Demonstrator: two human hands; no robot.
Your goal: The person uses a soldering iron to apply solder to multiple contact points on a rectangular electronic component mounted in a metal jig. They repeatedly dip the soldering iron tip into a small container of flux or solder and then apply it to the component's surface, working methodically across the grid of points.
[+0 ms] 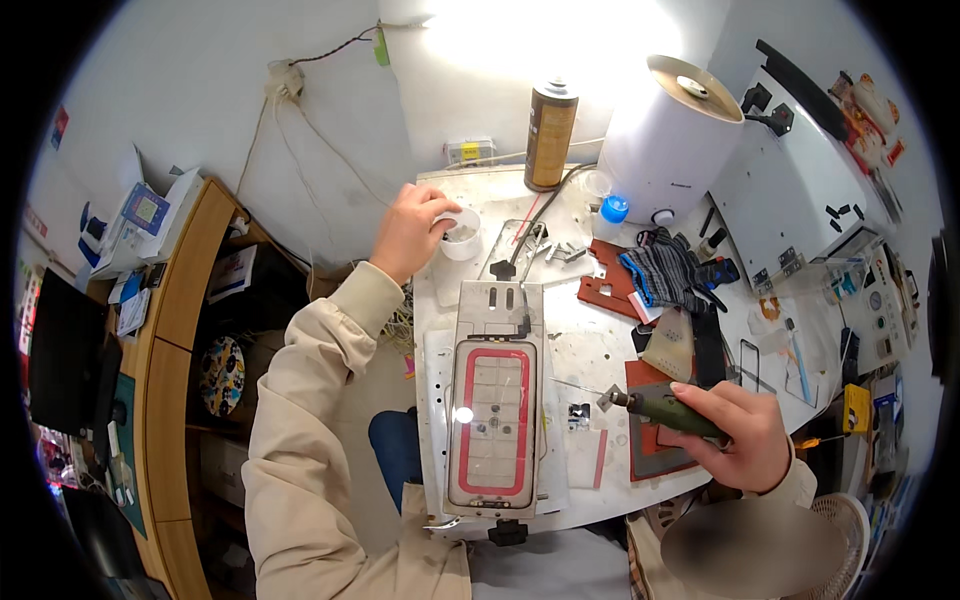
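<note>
My left hand (408, 234) is at the far left of the table, its thumb and fingers drawn together at the rim of a small white cup (461, 246). Whatever the fingertips pinch is too small to make out. On the right, my right hand (745, 437) is wrapped round a green-handled tool (676, 412) with a metal collar and a thin shaft pointing left. Between the hands lies a long metal fixture (499, 305) with a flat plate framed by a red rectangular band (527, 420). A cable runs from its far end.
Behind stand a brown spray can (551, 135), a white cylindrical appliance (665, 140) and a blue-capped bottle (611, 212). Grey-black gloves (668, 273), reddish-brown plates (603, 285) and small metal pieces (572, 252) lie to the right. A wooden shelf unit (172, 375) stands left.
</note>
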